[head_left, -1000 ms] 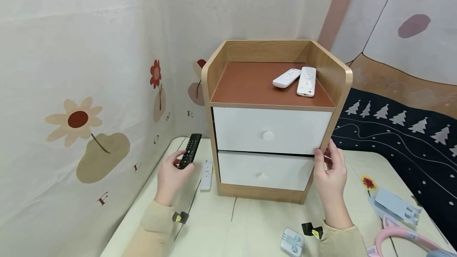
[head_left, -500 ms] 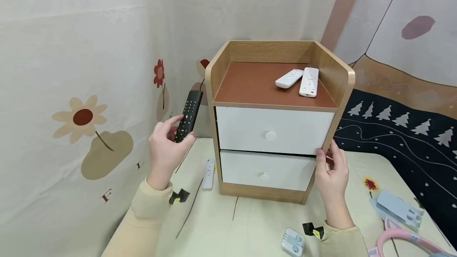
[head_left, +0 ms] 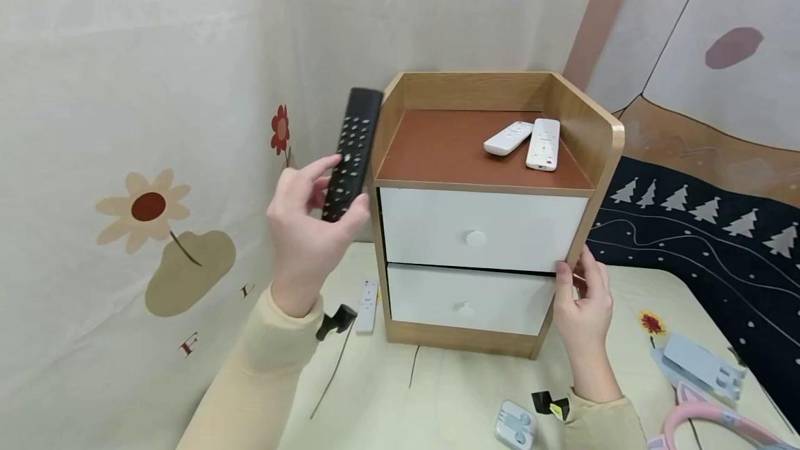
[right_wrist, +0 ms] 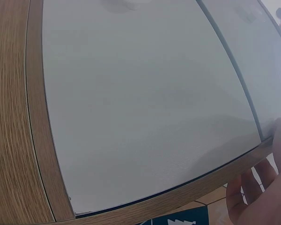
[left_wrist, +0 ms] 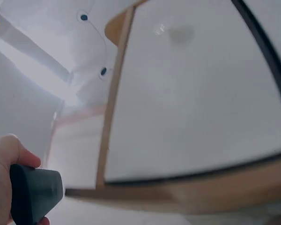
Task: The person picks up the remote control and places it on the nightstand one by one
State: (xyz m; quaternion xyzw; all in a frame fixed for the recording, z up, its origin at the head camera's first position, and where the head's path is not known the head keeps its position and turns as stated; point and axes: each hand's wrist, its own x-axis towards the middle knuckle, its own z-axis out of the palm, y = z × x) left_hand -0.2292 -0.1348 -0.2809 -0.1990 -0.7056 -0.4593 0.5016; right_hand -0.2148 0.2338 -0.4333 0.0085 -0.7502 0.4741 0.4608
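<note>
In the head view my left hand [head_left: 306, 228] pinches a black remote control [head_left: 353, 151] between thumb and fingers. The remote is raised in front of the left side of a small wooden cabinet [head_left: 462, 339] with two white drawers. At the cabinet's right edge, my right hand [head_left: 584, 318] grips the side panel near the gap between the drawers. Two white remotes lie on the brown top, a tilted one [head_left: 507, 138] and a straighter one [head_left: 543, 144]. In the left wrist view the black remote [left_wrist: 42, 190] shows only its end.
On the bed-like surface [head_left: 437, 394], another white remote [head_left: 367, 306] lies left of the cabinet. An earphone case [head_left: 515, 425] sits in front. To the right are a light-blue stand [head_left: 700, 363] and a pink cat-ear headband [head_left: 694, 412]. Printed curtains hang behind and left.
My left hand has lifted the black remote from low beside the cabinet up to the height of its top, moving slightly right. My right hand stays on the cabinet's edge.
</note>
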